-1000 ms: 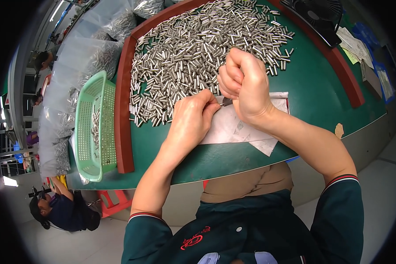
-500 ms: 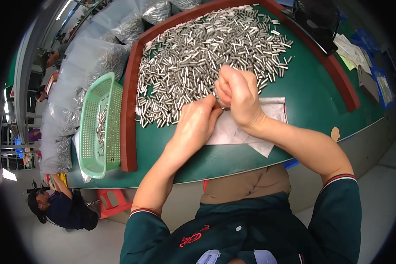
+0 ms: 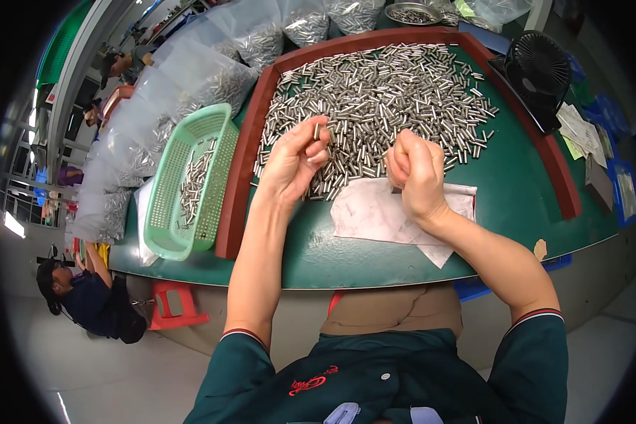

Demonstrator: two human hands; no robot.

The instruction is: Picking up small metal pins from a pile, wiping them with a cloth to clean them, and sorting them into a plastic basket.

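Observation:
My left hand point(image 3: 295, 161) is raised, palm turned partly up, with a small metal pin point(image 3: 317, 131) pinched between thumb and fingertips. My right hand point(image 3: 420, 177) is closed in a fist above a stained whitish cloth point(image 3: 364, 212); whatever lies inside it is hidden. The hands are apart. Beyond them a large heap of short silvery metal pins point(image 3: 381, 92) spreads over the green tabletop point(image 3: 311, 247). To the left, a pale green perforated basket point(image 3: 164, 237) holds a smaller lot of the same pins.
A red-brown raised border point(image 3: 234, 212) frames the heap. Clear plastic bags point(image 3: 219, 81) full of pins line the far left. A black fan point(image 3: 540, 63) and papers point(image 3: 579, 131) stand at right. Another person point(image 3: 92, 297) works at the far left, near a red stool point(image 3: 174, 304).
My hands were together over the cloth and have parted. The left one moved left and turned palm-up, showing a pin. The right stays in a fist. The whole view has shifted slightly.

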